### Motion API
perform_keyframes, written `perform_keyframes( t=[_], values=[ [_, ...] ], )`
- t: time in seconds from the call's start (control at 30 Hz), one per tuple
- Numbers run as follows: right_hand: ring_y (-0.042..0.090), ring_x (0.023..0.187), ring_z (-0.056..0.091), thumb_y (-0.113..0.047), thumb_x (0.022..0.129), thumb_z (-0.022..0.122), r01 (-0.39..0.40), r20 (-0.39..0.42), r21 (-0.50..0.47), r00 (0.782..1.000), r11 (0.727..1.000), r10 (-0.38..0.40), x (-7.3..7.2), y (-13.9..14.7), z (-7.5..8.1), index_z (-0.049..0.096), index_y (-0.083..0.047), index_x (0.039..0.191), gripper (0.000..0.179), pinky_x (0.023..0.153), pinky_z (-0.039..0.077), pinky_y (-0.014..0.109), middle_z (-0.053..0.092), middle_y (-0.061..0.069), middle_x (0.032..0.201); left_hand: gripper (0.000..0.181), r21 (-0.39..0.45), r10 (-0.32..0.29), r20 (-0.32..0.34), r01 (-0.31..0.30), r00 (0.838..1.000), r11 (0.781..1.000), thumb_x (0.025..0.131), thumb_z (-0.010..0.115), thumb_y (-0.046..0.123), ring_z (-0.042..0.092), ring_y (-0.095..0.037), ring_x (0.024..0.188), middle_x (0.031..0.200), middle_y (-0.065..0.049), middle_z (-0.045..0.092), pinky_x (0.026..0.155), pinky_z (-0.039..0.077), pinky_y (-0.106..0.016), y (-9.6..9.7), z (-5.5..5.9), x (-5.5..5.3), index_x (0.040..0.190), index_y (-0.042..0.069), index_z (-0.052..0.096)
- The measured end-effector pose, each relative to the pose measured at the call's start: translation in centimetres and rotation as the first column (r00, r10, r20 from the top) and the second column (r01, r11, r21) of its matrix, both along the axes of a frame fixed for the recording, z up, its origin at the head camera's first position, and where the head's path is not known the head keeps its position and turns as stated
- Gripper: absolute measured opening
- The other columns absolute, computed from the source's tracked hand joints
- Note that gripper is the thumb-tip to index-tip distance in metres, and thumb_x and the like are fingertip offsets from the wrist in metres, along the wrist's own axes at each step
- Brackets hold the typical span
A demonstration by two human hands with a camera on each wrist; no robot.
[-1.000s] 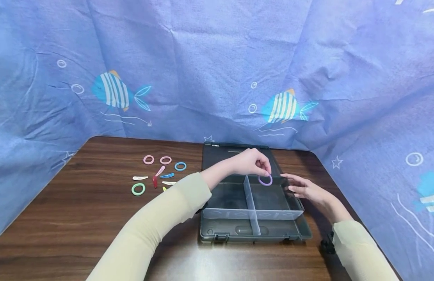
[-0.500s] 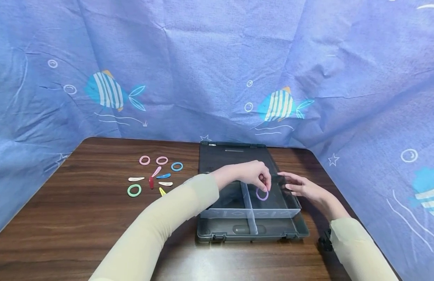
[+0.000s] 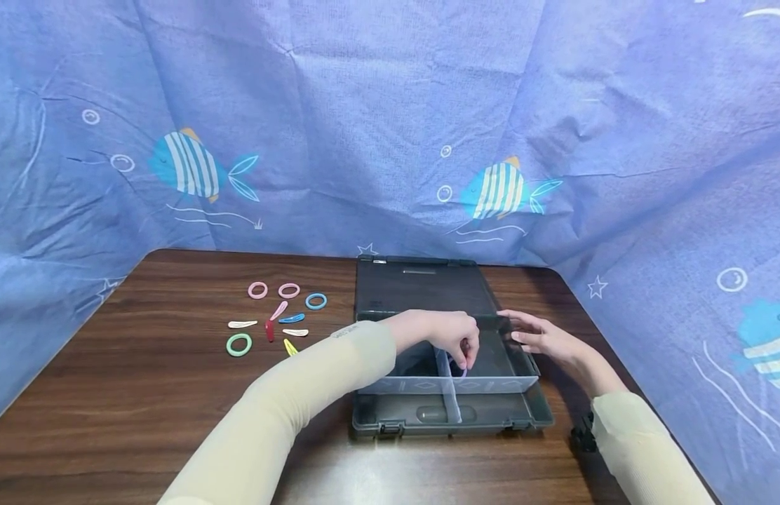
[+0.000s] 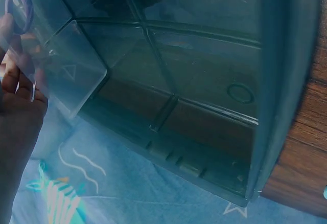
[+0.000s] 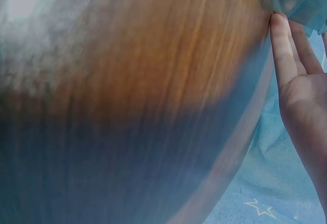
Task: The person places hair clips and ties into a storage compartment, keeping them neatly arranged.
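Observation:
My left hand (image 3: 452, 331) pinches a purple hair tie (image 4: 29, 18) between thumb and fingertips. It is down inside the back right compartment of a dark see-through box (image 3: 491, 425), close to the upright divider (image 3: 449, 400). In the head view the fingers cover most of the tie. My right hand (image 3: 546, 338) has its fingers extended, with the fingertips at the box's right side; the right wrist view shows them against its edge. The box lid (image 3: 421, 284) lies open toward the back.
Left of the box lie a green hair tie (image 3: 239, 344), a blue hair tie (image 3: 315, 301) and two pink ones (image 3: 289, 290). Several snap hair clips lie among them, including a red clip (image 3: 270, 331) and a yellow clip (image 3: 290, 347). A patterned blue cloth (image 3: 365, 126) hangs behind the table.
My left hand has lowered the purple hair tie into the compartment, moving toward the front and slightly left. My right hand stays at the box's side. The head view has shifted slightly.

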State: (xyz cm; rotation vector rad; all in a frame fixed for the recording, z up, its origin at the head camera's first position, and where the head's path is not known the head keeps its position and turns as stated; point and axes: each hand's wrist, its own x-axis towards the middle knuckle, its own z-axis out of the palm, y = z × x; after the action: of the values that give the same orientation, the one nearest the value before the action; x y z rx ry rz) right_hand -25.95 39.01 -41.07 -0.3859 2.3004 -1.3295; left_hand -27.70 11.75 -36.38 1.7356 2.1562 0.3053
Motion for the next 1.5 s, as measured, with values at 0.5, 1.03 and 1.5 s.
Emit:
perform_keyframes(
  t=[0.5,1.03,1.5],
  values=[
    [0.037,0.128,0.040,-0.021,0.099,0.048,-0.010,0.007,0.001,1.000,1.000,0.010,0.2,0.0,-0.5,0.027,-0.012,0.148,0.054,0.096,0.042,0.044,0.025,0.021,0.149,0.013,0.053,0.022,0.032,-0.024,0.999,0.998,0.078,0.077,0.019,0.056,0.003,0.079,0.088,0.009,0.064,0.074,0.041,-0.008,-1.3,0.1,0.0,0.090,0.014,0.076],
    [0.043,0.130,0.036,-0.026,0.099,0.048,-0.008,-0.006,0.014,1.000,1.000,0.009,0.6,-0.1,0.1,0.015,-0.017,0.151,0.062,0.096,0.041,0.053,0.022,0.026,0.149,0.019,0.158,0.124,0.025,-0.126,0.992,0.979,0.085,0.071,0.016,0.059,-0.006,0.090,0.098,0.004,0.067,0.082,0.044,-0.016,-4.7,1.8,0.3,0.103,0.010,0.071],
    [0.043,0.124,0.044,-0.026,0.097,0.052,0.092,-0.101,0.075,0.991,0.993,-0.084,1.8,-1.4,1.0,0.026,-0.009,0.147,0.059,0.077,0.052,0.039,0.037,0.031,0.141,0.022,0.256,0.244,0.037,-0.245,0.969,0.935,0.087,0.068,0.018,0.060,-0.013,0.092,0.096,-0.001,0.067,0.087,0.046,-0.025,-10.6,2.8,0.3,0.107,0.010,0.069]
  ],
)
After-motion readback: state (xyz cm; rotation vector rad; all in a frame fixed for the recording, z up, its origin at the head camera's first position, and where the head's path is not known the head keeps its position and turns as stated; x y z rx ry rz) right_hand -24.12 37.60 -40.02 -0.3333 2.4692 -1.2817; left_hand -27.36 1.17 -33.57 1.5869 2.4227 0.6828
